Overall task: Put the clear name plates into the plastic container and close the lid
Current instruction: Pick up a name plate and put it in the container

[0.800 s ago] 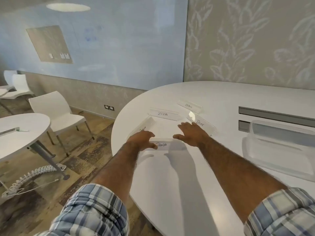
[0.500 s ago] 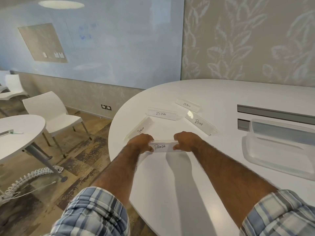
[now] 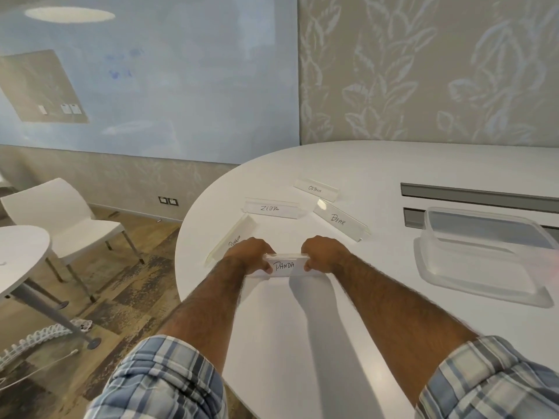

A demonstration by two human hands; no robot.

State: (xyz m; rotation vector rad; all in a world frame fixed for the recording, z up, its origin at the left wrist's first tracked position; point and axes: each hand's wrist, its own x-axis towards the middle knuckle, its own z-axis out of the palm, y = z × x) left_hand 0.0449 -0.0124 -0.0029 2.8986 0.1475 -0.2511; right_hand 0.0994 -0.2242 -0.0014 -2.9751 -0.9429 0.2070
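The panda plate (image 3: 283,265) is pinched at its ends by the left hand (image 3: 249,255) and right hand (image 3: 325,253), near the table's (image 3: 302,343) left edge. Being smooth, it could be dropped on the way to the container (image 3: 484,255) at right, whose far right corner is cut off.

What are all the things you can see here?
Name plates: five, clear, on the table; Panda held, Penguin, Zebra, Ostrich and Bear lying beyond.
Container: one, clear, open, table's right side.
Table: one, white, oval.
Small table: one, white, far left.
Chair: one, white, left.
Whiteboard: one, pale blue, on the wall.
Left hand: grips Panda's left end.
Right hand: grips Panda's right end.
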